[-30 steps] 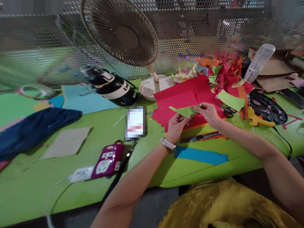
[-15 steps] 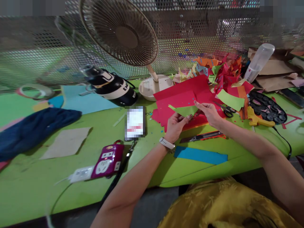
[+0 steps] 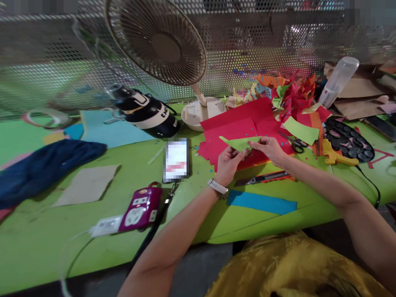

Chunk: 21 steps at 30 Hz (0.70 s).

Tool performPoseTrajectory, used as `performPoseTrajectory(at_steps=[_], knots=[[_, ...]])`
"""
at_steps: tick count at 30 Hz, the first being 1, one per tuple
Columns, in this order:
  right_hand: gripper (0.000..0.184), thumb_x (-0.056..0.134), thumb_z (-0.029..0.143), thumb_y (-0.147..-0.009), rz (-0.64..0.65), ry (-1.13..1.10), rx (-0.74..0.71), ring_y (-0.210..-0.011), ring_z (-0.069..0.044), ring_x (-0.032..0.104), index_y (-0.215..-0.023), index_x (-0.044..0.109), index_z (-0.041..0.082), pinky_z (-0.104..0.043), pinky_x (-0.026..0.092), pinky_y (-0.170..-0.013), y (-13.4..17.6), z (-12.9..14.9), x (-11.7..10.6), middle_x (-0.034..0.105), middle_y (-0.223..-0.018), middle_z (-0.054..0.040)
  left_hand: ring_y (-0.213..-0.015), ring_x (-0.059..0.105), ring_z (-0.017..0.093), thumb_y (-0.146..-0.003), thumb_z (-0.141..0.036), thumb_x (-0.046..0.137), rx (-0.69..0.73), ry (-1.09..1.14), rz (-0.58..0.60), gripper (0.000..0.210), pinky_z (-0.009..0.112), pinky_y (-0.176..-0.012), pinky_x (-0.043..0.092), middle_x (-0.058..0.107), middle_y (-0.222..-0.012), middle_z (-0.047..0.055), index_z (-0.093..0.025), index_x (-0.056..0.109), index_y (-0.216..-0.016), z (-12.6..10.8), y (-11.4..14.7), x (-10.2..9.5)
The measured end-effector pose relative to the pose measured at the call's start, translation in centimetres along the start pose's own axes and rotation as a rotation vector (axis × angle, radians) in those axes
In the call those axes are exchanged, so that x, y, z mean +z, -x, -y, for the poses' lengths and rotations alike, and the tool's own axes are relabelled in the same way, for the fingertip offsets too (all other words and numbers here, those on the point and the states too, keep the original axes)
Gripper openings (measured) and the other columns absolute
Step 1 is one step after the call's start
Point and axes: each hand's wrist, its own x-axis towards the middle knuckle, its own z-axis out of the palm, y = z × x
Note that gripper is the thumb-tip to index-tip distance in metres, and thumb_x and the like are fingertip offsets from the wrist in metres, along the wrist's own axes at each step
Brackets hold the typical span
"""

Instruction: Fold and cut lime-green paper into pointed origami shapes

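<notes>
A folded piece of light green paper (image 3: pixel 239 143) is held up between my two hands, over sheets of red paper (image 3: pixel 230 128) on the table. My left hand (image 3: pixel 229 163), with a white band at the wrist, pinches its lower left part between thumb and fingers. At the paper's right end, my right hand (image 3: pixel 269 149) is closed on the edge, thumb and fingertips together. Just below the hands lie an orange box cutter (image 3: pixel 269 177) and a blue paper strip (image 3: pixel 261 202).
Scissors (image 3: pixel 297 144), a yellow glue gun (image 3: pixel 338 154) and a black palette (image 3: pixel 349 140) lie to the right. Behind are folded paper shapes (image 3: pixel 292 97), a fan (image 3: pixel 165 47) and a black bottle (image 3: pixel 151 115). A phone (image 3: pixel 175 160) and a purple power strip (image 3: pixel 140 208) lie left.
My right hand has shifted slightly, from above the paper's right end to gripping that end, its fingertips now lower on the paper. My left hand has barely moved.
</notes>
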Motion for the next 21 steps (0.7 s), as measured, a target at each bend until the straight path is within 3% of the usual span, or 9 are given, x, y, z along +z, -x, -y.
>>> performPoseTrajectory(at_steps=[4,8,14,18,21], knots=[[0.052,0.081,0.065,-0.051,-0.055,0.09,-0.035,-0.056,-0.009,0.043,-0.055,0.056,0.019,-0.026,0.035,-0.056,-0.14,-0.47,0.01,0.051,-0.055,0.0054,-0.062,0.062,0.012,-0.063,-0.035,0.088,-0.013,0.022,0.029,0.034,0.024,-0.063,0.049,0.067,-0.068,-0.003,-0.018,0.064,-0.079,-0.05,0.19,0.16],[0.054,0.082,0.066,-0.049,-0.055,0.089,-0.037,-0.055,-0.008,0.04,-0.054,0.056,0.019,-0.026,0.034,-0.055,-0.08,-0.2,-0.05,0.049,-0.054,0.0057,-0.069,0.065,0.013,-0.059,-0.032,0.09,-0.048,0.049,0.056,0.043,0.024,-0.066,0.051,0.072,-0.08,0.0,-0.018,0.067,-0.093,-0.24,0.32,0.37],[0.055,0.081,0.066,-0.05,-0.077,0.056,-0.036,-0.053,-0.007,0.036,-0.051,0.052,0.02,-0.026,0.029,-0.052,-0.09,-0.56,-0.03,0.044,-0.051,0.0073,-0.06,0.059,0.01,-0.058,-0.029,0.089,-0.047,0.032,0.048,0.037,0.021,-0.059,0.047,0.068,-0.071,-0.002,-0.018,0.066,-0.085,-0.68,0.28,0.42],[0.054,0.082,0.064,-0.053,-0.067,0.037,-0.01,-0.051,-0.007,0.038,-0.051,0.05,0.021,-0.025,0.031,-0.051,0.07,-0.5,-0.04,0.044,-0.049,0.0078,-0.058,0.058,0.009,-0.055,-0.025,0.089,-0.051,0.024,0.051,0.036,0.023,-0.06,0.047,0.065,-0.068,-0.004,-0.018,0.065,-0.081,-0.85,0.22,0.41],[0.051,0.085,0.061,-0.05,-0.013,-0.014,0.052,-0.055,-0.009,0.049,-0.056,0.056,0.02,-0.025,0.039,-0.055,0.34,-0.1,0.05,0.056,-0.055,0.0046,-0.057,0.058,0.009,-0.056,-0.026,0.089,-0.048,0.036,0.045,0.037,0.023,-0.062,0.048,0.063,-0.065,-0.005,-0.018,0.063,-0.081,-0.68,0.13,0.28]])
